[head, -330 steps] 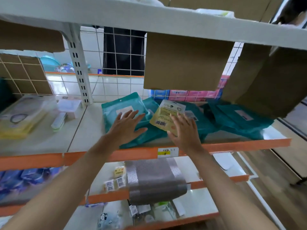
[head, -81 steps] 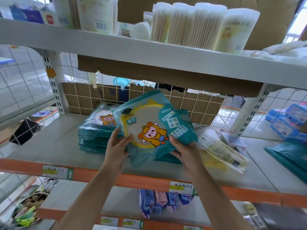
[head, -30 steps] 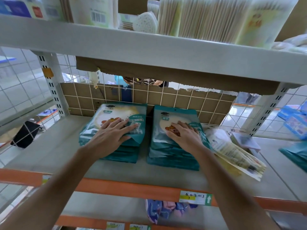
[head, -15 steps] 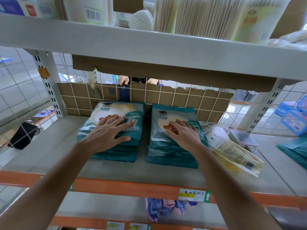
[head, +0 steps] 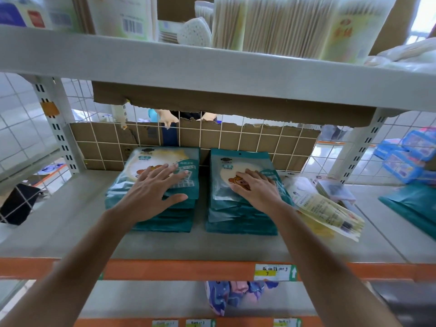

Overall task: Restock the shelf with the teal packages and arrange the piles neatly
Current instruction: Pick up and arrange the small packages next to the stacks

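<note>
Two piles of teal packages with a cartoon picture stand side by side on the grey shelf [head: 70, 223], against the cardboard-backed wire grid. My left hand [head: 153, 192] lies flat with spread fingers on top of the left pile [head: 162, 215]. My right hand [head: 254, 190] rests palm down on the right pile [head: 236, 220], fingers nearly straight. Neither hand grips a package. More teal packages [head: 412, 208] lie at the far right of the shelf.
Pale yellow flat packets [head: 328, 208] fan out just right of the right pile, with small clear packs [head: 335, 190] behind them. Blue boxes [head: 405, 156] sit far right. The upper shelf [head: 212, 74] hangs low overhead. Another person's hands [head: 167, 118] show behind the grid.
Both hands stay flat on the two piles, as half a second ago. The piles have not visibly shifted; only the view has moved slightly.
</note>
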